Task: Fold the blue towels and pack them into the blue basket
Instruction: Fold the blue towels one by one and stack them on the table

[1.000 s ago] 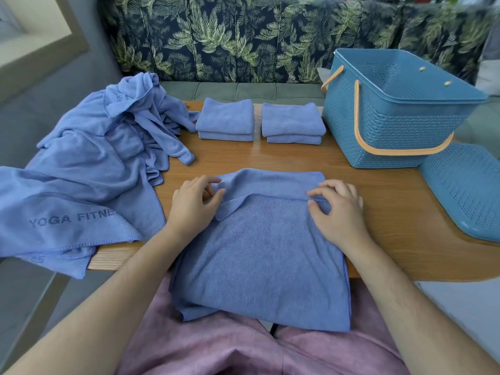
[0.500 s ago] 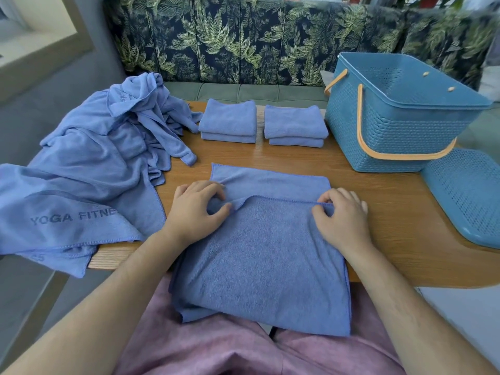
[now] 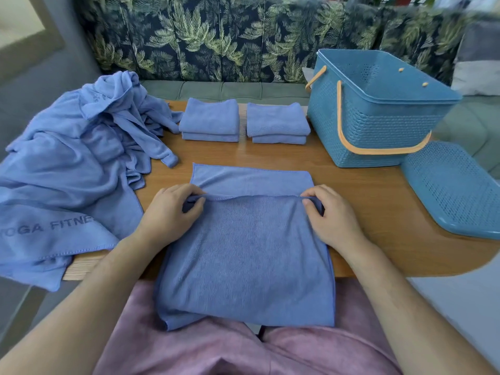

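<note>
A wooden table is seen from above, with a leaf-patterned sofa back behind it. At the left, a large heap of unfolded blue towels is spread over the table and spills off its edge. At the far right the blue basket is set upright and open, with nothing visible inside it, and its lid is laid just beside it. In the middle, directly in front of the person, one blue towel is laid doubled, its near part draped off the table onto the lap. Two stacks of folded towels are placed side by side at the far edge, between the heap and the basket. The upper layer's far edge is held at its two corners. The left corner is pinched by the left hand between thumb and curled fingers, and the right corner is pinched the same way by the right hand. A strip of the lower layer is left uncovered beyond that edge. A fold appears to be in progress. It is best done with both corners moved together and level and the edge drawn taut. The edge should be matched squarely to the edge below before the cloth is smoothed flat.
</note>
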Tool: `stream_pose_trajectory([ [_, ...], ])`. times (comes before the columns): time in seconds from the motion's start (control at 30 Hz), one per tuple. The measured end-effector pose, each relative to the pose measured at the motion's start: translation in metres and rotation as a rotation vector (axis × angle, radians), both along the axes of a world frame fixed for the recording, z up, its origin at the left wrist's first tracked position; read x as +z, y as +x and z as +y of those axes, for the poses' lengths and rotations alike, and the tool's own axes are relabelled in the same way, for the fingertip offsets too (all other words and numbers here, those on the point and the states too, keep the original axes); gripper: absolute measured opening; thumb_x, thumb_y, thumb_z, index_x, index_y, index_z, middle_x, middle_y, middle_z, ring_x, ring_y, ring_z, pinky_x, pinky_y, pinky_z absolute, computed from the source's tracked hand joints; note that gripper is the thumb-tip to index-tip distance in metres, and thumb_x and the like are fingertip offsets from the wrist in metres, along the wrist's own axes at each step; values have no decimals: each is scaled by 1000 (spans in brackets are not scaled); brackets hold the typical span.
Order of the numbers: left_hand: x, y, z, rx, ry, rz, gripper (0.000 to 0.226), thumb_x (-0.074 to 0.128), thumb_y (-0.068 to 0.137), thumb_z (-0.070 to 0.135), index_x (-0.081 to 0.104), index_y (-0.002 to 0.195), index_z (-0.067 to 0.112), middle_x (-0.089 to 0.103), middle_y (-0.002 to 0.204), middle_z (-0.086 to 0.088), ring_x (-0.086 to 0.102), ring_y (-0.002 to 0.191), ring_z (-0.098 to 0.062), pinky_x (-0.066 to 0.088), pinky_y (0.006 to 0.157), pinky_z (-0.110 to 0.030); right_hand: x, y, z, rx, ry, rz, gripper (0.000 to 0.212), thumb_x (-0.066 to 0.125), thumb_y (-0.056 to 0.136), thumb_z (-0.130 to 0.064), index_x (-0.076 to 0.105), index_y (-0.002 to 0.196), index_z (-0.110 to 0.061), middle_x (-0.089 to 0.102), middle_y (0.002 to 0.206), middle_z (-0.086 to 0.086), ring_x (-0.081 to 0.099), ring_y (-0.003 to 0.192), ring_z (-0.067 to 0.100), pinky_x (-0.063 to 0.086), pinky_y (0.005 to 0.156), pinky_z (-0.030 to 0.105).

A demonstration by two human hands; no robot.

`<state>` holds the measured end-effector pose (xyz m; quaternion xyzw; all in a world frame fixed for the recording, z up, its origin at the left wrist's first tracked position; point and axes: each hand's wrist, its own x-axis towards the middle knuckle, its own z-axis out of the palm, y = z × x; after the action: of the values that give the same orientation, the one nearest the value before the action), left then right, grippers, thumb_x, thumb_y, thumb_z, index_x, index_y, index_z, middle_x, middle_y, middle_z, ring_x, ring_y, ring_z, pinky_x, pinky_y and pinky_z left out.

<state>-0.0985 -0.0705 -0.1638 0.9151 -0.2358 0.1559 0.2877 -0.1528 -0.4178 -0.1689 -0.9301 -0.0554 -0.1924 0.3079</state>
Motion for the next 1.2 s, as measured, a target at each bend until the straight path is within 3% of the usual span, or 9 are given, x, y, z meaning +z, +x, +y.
stream_pose_trajectory([
  [0.1,6,-3,-4,105,-30,-15,8,61,95,23,63,89,17,63,72,5,59,68,-22,41,60,-37,8,-2,2,-78,-31,33,9,61,97,-21,67,102,-25,67,87,-15,57,79,6,35,65,24],
  [0.2,8,-4,-5,143,-94,29,7,66,94,24,63,94,17,65,81,6,61,77,-20,45,66,-36,12,-4,1,-123,-47,81,6,63,97,-27,67,99,-29,57,62,-20,52,61,4,28,55,19],
  [0.43,9,-2,2,93,-117,240,42,81,77,49,62,105,23,64,96,15,56,92,-2,41,80,-24,12,-2,1,-203,-6,163,16,66,93,-37,60,82,-28,61,63,-8,57,63,8,36,55,29],
  [0.57,8,0,8,28,-139,214,12,74,91,32,62,94,35,67,89,13,58,81,3,48,79,-28,14,-1,1,-234,7,223,23,62,96,-44,54,80,-28,57,54,-2,56,56,14,38,53,34],
  [0.67,8,5,5,213,-201,226,12,66,96,31,64,89,23,65,72,5,58,69,-10,47,71,-36,18,-2,1,-263,-28,288,23,59,98,-46,55,85,-27,56,57,-3,55,58,14,32,50,32],
  [0.83,8,7,-4,328,-162,228,21,69,93,35,62,85,17,54,57,1,52,59,-11,38,58,-33,22,-2,2,-269,-70,361,19,60,97,-46,57,92,-28,62,69,-4,59,67,14,40,54,32],
  [0.93,6,6,-5,335,-113,230,13,70,91,30,67,91,17,58,67,2,55,68,-16,39,59,-30,21,-2,2,-259,-69,386,15,62,95,-47,58,95,-32,64,75,-8,62,73,14,46,59,33],
  [1.03,2,6,-6,301,5,167,13,65,93,30,69,96,18,58,88,6,56,88,-20,41,72,-32,18,-1,4,-266,-146,390,19,58,97,-46,60,92,-29,64,74,-7,63,77,20,50,63,36],
  [1.2,-4,8,-3,262,96,81,10,67,92,20,68,94,11,51,95,-5,50,93,-32,45,78,-44,17,-7,14,-297,-272,245,18,47,104,-41,53,100,-25,54,83,-4,61,84,32,39,61,35],
])
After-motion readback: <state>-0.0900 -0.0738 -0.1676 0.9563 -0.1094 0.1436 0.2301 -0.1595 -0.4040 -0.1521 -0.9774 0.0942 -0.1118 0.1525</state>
